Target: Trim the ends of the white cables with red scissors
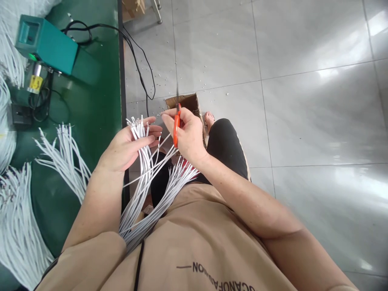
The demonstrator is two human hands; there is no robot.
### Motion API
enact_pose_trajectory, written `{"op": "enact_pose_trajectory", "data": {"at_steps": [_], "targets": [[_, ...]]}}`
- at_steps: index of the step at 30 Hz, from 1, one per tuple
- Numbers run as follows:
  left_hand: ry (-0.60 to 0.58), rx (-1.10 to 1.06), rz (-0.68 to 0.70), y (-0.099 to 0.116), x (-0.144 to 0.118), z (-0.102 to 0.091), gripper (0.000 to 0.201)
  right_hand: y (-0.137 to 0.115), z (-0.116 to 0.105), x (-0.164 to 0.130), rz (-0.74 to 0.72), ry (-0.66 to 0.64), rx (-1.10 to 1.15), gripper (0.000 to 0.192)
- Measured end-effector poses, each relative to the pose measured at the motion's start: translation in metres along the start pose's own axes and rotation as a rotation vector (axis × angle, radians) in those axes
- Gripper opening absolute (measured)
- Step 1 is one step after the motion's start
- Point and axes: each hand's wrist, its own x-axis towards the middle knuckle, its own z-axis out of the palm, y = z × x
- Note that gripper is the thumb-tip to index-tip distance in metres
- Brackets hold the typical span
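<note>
My left hand (130, 143) grips a bundle of white cables (142, 178) near their stripped ends, which fan out above my fingers. The cables run down across my lap toward my beige shirt. My right hand (188, 135) holds an orange-handled cutting tool (176, 125) with its thin blade pointing up, right beside the cable ends. Its fingertips pinch close to the cable tips. Both hands hover over my lap, just off the table edge.
A green table (91, 109) on the left carries a teal machine (45, 42) with black cords, plus loose bundles of white cables (65, 157). An open cardboard box (184, 103) stands on the grey tiled floor (303, 101) beyond my hands, with small scraps scattered around it.
</note>
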Motion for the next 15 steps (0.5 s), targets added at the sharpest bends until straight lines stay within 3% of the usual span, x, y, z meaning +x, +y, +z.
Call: {"op": "enact_pose_trajectory", "data": {"at_steps": [4, 6, 11, 15], "targets": [[-0.094, 0.029, 0.072, -0.0007, -0.0001, 0.0042, 0.033, -0.0073, 0.0027, 0.0035, -0.053, -0.142, -0.218, 0.021], [-0.069, 0.063, 0.074, -0.0015, 0.0005, 0.0019, 0.031, -0.0051, 0.0052, 0.0038, -0.007, -0.162, -0.239, 0.023], [0.18, 0.184, 0.103, -0.0049, 0.0033, -0.0047, 0.025, -0.0002, 0.0065, 0.0006, 0.231, -0.19, 0.054, 0.028], [0.149, 0.128, 0.097, -0.0047, 0.0038, -0.0005, 0.035, -0.0013, -0.0011, -0.0008, 0.287, -0.232, 0.174, 0.039]]}}
